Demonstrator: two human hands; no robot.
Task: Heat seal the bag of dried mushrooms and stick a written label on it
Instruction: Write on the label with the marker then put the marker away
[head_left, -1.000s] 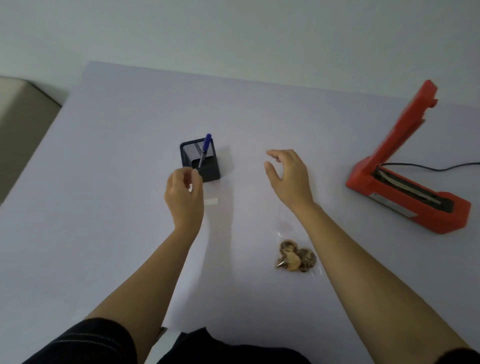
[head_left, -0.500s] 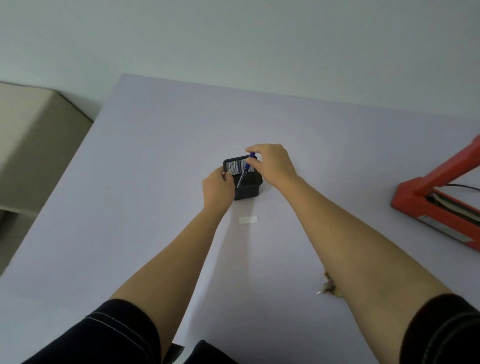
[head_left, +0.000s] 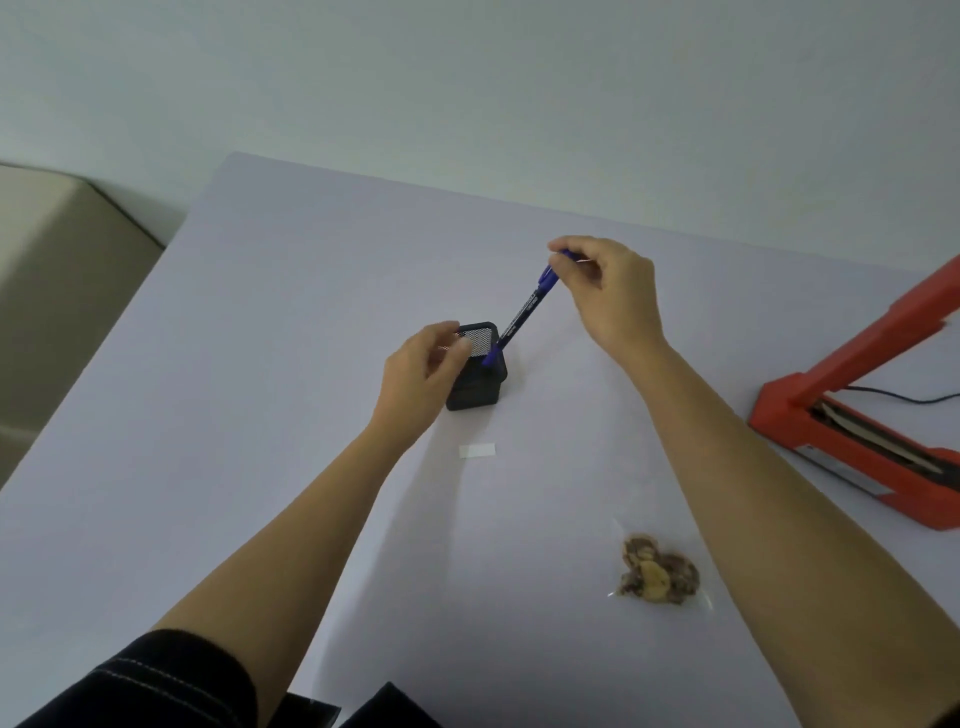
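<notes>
My right hand (head_left: 613, 291) pinches the top of a blue pen (head_left: 522, 315) and holds it slanted, its lower tip at the rim of a black mesh pen holder (head_left: 480, 387). My left hand (head_left: 423, 371) rests against the holder's left side, fingers curled around it. A small white label (head_left: 478, 450) lies flat on the table just in front of the holder. The clear bag of dried mushrooms (head_left: 657, 574) lies near the front, under my right forearm. The red heat sealer (head_left: 852, 415) stands at the right with its arm raised.
The pale lilac table (head_left: 260, 415) ends at a left edge with a beige surface (head_left: 62, 291) beyond it. A black cable (head_left: 914, 397) runs from the sealer off to the right. A wall rises behind the table's far edge.
My right hand took hold of the pen in the holder and lifted it up and to the right. My left hand moved to the holder's side and stays there.
</notes>
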